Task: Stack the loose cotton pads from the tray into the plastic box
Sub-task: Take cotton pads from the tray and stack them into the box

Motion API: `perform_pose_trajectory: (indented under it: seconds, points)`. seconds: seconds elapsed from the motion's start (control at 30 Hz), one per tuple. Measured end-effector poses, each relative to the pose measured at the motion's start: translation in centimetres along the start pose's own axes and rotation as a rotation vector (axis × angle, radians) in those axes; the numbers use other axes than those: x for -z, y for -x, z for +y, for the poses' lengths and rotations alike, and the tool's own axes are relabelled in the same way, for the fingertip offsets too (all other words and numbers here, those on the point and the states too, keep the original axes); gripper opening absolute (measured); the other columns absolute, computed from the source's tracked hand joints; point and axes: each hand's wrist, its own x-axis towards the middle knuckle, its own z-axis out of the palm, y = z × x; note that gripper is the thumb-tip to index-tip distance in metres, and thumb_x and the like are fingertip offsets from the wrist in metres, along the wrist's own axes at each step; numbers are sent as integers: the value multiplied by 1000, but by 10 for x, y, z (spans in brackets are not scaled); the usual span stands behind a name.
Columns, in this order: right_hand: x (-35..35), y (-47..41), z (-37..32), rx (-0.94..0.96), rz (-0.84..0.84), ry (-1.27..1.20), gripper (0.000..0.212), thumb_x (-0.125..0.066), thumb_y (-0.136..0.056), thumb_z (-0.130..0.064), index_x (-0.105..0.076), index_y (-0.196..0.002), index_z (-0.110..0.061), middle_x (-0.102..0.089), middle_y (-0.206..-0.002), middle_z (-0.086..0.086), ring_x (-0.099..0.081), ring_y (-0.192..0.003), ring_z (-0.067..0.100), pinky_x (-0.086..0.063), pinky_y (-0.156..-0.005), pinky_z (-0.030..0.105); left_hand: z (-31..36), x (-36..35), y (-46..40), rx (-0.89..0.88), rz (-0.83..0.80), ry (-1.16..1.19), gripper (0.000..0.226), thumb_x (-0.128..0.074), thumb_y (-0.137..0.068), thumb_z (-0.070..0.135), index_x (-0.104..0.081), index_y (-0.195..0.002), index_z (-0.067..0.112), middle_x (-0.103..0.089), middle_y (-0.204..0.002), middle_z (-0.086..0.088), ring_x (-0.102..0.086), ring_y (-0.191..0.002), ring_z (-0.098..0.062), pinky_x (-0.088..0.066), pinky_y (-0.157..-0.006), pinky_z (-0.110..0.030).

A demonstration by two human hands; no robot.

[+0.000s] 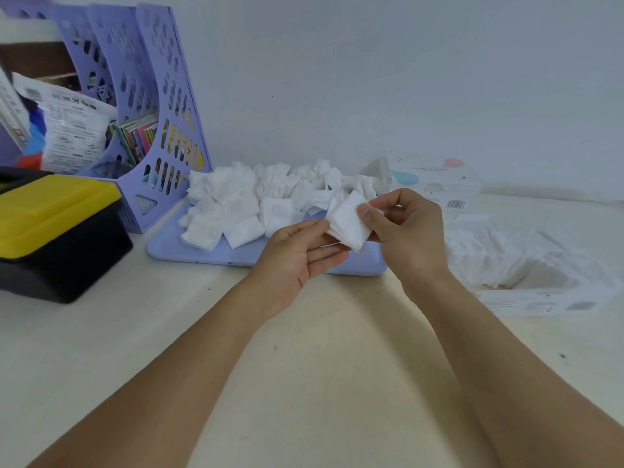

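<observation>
A lilac tray [209,252] lies at the table's middle back, heaped with several loose white cotton pads [236,204]. Above the tray's right front corner my right hand [410,231] pinches a small stack of white pads [347,224] between thumb and fingers. My left hand [297,258] is palm up with straight fingers, their tips touching the stack's lower left edge. To the right stands the clear plastic box [540,300], with rows of white pads [506,261] stacked inside it.
A black bin with a yellow lid [50,217] sits at the left. Lilac file holders [152,106] full of papers stand behind it. The box's clear printed lid [435,184] leans against the wall at the back right. Bare tabletop lies under my forearms.
</observation>
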Motion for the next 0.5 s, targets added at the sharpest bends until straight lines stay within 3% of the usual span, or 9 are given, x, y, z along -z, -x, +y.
perform_pose_trajectory:
  seconds: [0.1,0.23,0.37,0.5]
  points:
    - [-1,0,2,19,11,28,11,-75,-88,-11,-66,-88,-5,-74,-78,13,-73,-75,28,-59,-66,36,-1,0,1,-21,-22,-13,24,-59,-99,19,-68,-116,5,-75,-112,-14,-73,-104,-24,-61,-83,-28]
    - [0,-1,1,22,-19,-2,8,-72,-89,-9,-68,-95,-9,-73,-81,10,-72,-78,25,-59,-69,33,-4,2,0,-59,-58,-47,21,-55,-100,9,-68,-117,6,-76,-110,-10,-73,-105,-20,-59,-83,-24]
    - [2,-4,0,32,-199,24,29,-68,-88,-1,-71,-114,-13,-73,-95,4,-70,-89,20,-59,-84,36,-3,4,-1,-60,-80,-40,22,-52,-102,10,-67,-118,6,-77,-109,-9,-72,-106,-21,-59,-83,-25]
    - [3,-5,0,43,-170,-42,20,-66,-90,2,-75,-107,-5,-75,-103,8,-71,-93,28,-59,-70,28,-3,3,0,-69,-96,-39,27,-49,-104,10,-63,-125,2,-76,-111,-11,-73,-106,-21,-59,-83,-25]
